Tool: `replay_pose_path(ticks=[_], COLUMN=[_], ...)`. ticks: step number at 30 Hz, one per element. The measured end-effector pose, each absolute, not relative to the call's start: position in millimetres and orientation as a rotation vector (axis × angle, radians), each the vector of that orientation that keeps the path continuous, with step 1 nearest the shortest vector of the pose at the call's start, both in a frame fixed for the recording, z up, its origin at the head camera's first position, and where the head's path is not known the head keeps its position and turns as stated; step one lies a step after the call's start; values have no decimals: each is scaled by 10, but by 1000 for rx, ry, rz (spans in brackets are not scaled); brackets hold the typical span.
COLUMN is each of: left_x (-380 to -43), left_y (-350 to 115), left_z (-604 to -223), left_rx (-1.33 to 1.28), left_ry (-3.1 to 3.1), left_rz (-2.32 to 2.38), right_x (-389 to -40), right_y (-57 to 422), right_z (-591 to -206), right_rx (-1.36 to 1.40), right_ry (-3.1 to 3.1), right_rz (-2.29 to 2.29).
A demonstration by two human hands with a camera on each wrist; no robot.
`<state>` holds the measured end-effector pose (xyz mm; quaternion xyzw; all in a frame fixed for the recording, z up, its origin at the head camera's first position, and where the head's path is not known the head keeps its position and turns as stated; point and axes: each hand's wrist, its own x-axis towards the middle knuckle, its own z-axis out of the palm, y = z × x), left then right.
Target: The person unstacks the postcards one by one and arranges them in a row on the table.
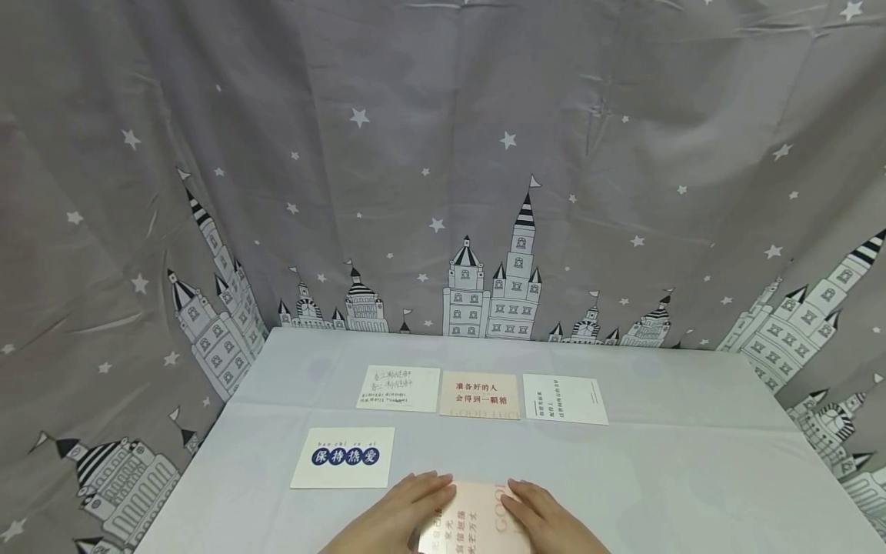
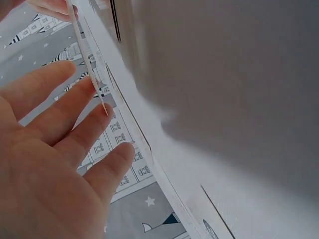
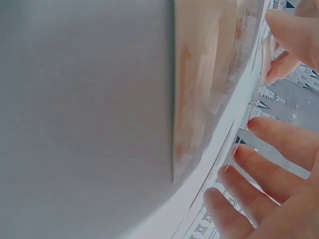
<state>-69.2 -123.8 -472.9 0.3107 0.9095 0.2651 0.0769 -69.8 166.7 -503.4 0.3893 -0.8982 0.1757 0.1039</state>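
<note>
At the bottom of the head view, my left hand (image 1: 401, 512) holds the left side of a peach card (image 1: 477, 519) with dark Chinese characters and pale "GOOD" lettering. My right hand (image 1: 547, 519) holds its right side. Edge-on in the left wrist view, a thin card (image 2: 85, 55) meets the spread fingertips of the left hand (image 2: 60, 144). The right hand (image 3: 271, 184) has its fingers apart in the right wrist view, near a large peach surface (image 3: 194, 89); I cannot tell whether this is the held card. The card's lower part lies outside the head view.
Three cards lie in a row at the back of the white table (image 1: 692, 462): a handwritten white card (image 1: 398, 388), a peach card (image 1: 480, 395) and a white card (image 1: 564, 398). A white card with blue circles (image 1: 342, 458) lies front left. Behind hangs a grey curtain (image 1: 415, 154).
</note>
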Motion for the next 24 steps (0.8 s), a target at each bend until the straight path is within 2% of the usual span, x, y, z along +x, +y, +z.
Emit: replay_pose_path(ticks=[24], left_x=[-905], left_y=[-1403], left_z=[-4725], left_rx=[924], left_ry=[2771], left_rz=[713], right_x=[-908], right_y=[1479], right_z=[-4830], right_rx=[1142], right_ry=[-2921], right_rz=[565])
